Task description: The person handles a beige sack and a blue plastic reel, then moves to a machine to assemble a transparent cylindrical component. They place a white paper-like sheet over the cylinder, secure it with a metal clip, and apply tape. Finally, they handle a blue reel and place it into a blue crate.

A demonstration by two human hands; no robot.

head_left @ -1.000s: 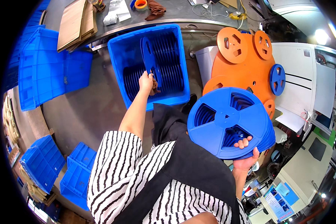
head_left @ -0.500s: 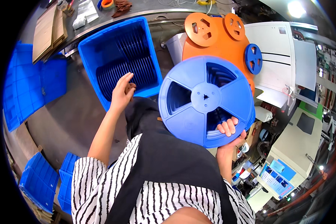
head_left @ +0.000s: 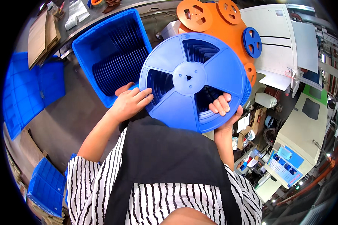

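A stack of large blue plastic reels (head_left: 223,73) is held up in front of my body, its round spoked face toward me. My right hand (head_left: 225,108) grips the stack's lower right, fingers hooked through a cut-out and thumb around the outer rim. At the left rim is my left hand (head_left: 131,103), its fingers curled over the edge by another cut-out. Its thumb stands out on the far side of the rim. Just beyond the left hand, a blue crate (head_left: 80,48) holds two rows of dark blue reels (head_left: 120,71) standing on edge.
An orange round plate with orange reels (head_left: 195,15) and a smaller blue reel (head_left: 252,42) lies beyond the stack, beside a white cabinet (head_left: 268,41). A workbench with flat cardboard (head_left: 43,37) is at the far left. More blue crates (head_left: 30,90) stand left; a beige machine (head_left: 300,123) is right.
My left hand has moved right from over the crate to the rim of the reel stack. The stack, still in my right hand, has shifted left and slightly up in view.
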